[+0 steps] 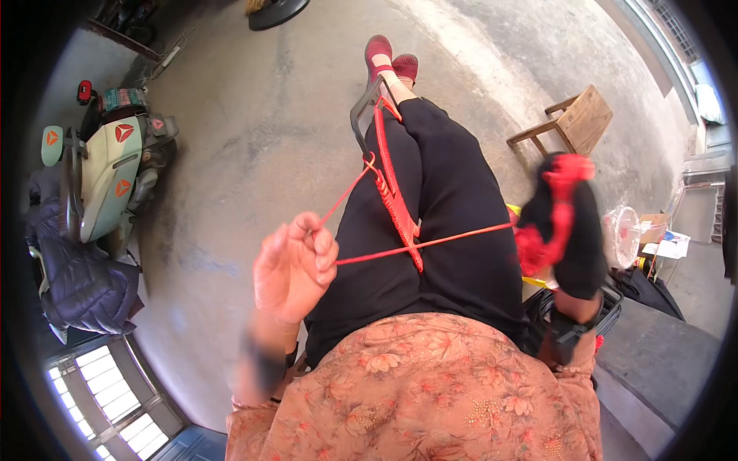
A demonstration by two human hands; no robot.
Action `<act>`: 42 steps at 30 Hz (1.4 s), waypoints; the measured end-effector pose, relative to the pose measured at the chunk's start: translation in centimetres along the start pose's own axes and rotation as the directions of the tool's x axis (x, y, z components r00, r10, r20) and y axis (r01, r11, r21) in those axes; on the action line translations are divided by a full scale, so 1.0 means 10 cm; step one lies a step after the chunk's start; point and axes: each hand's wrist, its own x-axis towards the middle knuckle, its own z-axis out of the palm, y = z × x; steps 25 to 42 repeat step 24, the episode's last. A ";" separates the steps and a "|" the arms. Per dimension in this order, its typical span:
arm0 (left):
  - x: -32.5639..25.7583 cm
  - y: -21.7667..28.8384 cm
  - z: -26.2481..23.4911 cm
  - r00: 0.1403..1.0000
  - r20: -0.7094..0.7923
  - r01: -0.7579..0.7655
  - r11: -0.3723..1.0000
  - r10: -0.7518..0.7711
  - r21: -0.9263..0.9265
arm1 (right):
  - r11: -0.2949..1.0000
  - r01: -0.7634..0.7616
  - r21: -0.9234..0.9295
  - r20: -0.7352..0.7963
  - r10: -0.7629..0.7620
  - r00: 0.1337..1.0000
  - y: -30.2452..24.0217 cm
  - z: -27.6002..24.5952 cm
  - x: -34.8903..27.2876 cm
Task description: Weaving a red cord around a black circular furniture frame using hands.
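Observation:
A dark, narrow frame (360, 123) lies lengthwise over my legs, with red cord wound in tight turns along a strip (396, 211) of it. My left hand (296, 265) is bare and pinches the red cord (430, 244) between thumb and fingers, left of the frame. From the frame's side one length slants down to these fingers. Another stretches taut across my lap to my right hand (576, 238), which is in a black covering like a glove and blurred. Bright red material, perhaps bundled cord, shows around that hand; its fingers are hard to make out.
A wooden stool (580, 123) stands on the concrete floor at the right. To the left is a pale scooter (115, 180) with a dark quilted jacket (88, 269) near it. A white basket-like container (621, 228) and a cardboard box (653, 228) are beyond my right hand.

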 end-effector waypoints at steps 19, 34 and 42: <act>-0.71 -0.03 -0.27 0.962 -0.252 0.210 0.870 -0.103 0.447 | 0.347 0.337 -0.875 0.341 -0.052 0.939 1.25 0.85 0.58; -0.41 0.06 -0.31 0.917 -0.367 0.212 0.591 0.156 0.778 | 0.554 0.143 -0.820 0.194 0.034 0.980 1.16 0.62 0.50; -0.41 0.06 -0.31 0.917 -0.367 0.212 0.591 0.156 0.778 | 0.554 0.143 -0.820 0.194 0.034 0.980 1.16 0.62 0.50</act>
